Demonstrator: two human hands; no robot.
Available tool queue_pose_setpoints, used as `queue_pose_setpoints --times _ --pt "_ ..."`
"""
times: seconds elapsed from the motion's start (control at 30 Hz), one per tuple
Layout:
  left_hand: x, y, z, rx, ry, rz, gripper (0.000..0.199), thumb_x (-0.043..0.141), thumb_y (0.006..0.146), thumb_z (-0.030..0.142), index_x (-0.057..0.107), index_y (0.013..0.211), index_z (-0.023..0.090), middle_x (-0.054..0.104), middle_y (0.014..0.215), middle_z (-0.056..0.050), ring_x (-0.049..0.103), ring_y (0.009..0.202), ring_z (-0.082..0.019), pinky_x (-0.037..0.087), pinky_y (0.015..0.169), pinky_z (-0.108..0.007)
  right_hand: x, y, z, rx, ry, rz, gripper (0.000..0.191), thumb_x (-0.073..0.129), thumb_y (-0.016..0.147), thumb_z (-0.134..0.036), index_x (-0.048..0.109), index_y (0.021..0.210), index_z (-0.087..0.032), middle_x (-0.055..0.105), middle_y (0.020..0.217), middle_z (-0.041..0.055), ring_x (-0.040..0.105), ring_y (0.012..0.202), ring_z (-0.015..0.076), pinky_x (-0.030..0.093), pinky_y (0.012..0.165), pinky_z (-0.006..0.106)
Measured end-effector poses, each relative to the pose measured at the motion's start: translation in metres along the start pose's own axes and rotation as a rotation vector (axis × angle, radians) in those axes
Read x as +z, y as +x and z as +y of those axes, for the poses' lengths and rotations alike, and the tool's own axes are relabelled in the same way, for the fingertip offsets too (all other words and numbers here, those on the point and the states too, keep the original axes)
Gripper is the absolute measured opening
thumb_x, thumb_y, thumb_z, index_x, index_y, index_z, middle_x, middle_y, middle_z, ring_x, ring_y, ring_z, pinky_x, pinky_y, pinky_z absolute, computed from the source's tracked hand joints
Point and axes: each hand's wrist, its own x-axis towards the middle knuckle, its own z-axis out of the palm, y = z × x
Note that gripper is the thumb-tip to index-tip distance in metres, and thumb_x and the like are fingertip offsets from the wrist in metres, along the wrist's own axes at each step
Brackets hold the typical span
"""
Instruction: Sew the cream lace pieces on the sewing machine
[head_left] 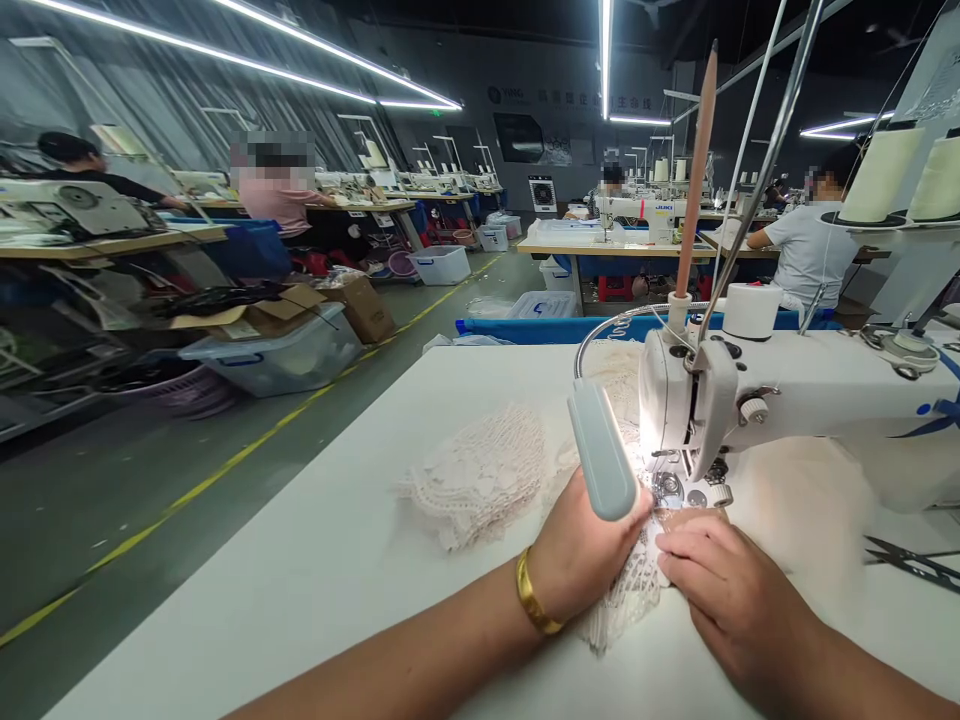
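Observation:
A piece of cream lace fabric (639, 580) lies under both hands in front of the white sewing machine (832, 385). My left hand (577, 550), with a gold bangle at the wrist, grips the lace close to the needle area. The grey lamp head (602, 450) hides part of its fingers. On the other side, my right hand (731, 590) has its fingers curled and pressed together on the lace edge, beside a small tan piece. The presser foot (667, 487) is lit just beyond my fingertips. A pile of lace pieces (480, 470) sits to the left.
Black scissors (911, 562) lie at the right, past sheer beige fabric (799, 510). A brown pencil (697, 170) stands upright on the machine, near thread cones (879, 175). The white table (322, 590) ends at the aisle. Several people work at machines beyond.

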Motion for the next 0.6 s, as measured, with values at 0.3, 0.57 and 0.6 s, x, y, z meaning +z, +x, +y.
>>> queue_pose_setpoints --times 0.3,0.57,0.6 --pt "-0.007 -0.015 0.014 0.139 0.187 0.003 0.024 0.045 0.102 0.013 0.068 0.096 0.016 0.07 0.097 -0.011 0.062 0.088 -0.027 0.053 0.081 -0.044 0.002 -0.002 0.0 0.005 -0.009 0.006 0.041 0.047 0.086 0.007 0.063 0.118 -0.013 0.072 0.108 0.0117 0.062 0.103 0.0255 0.058 0.09 0.042" --pt "0.001 -0.016 -0.01 0.14 0.078 -0.02 0.029 0.047 0.107 0.033 0.066 0.122 0.016 0.074 0.114 -0.014 0.069 0.103 -0.033 0.055 0.096 -0.054 0.0 -0.001 -0.006 0.181 -0.048 -0.073 0.042 0.043 0.089 0.004 0.065 0.118 -0.018 0.063 0.098 0.0092 0.058 0.093 0.0252 0.054 0.077 0.038" --pt "0.001 -0.016 -0.012 0.144 0.075 -0.038 0.029 0.048 0.107 0.032 0.066 0.122 0.016 0.074 0.116 -0.015 0.069 0.105 -0.033 0.054 0.098 -0.056 -0.001 -0.001 -0.006 0.197 -0.054 -0.079 0.042 0.043 0.09 0.004 0.065 0.118 -0.019 0.062 0.096 0.0085 0.057 0.089 0.0246 0.053 0.074 0.037"
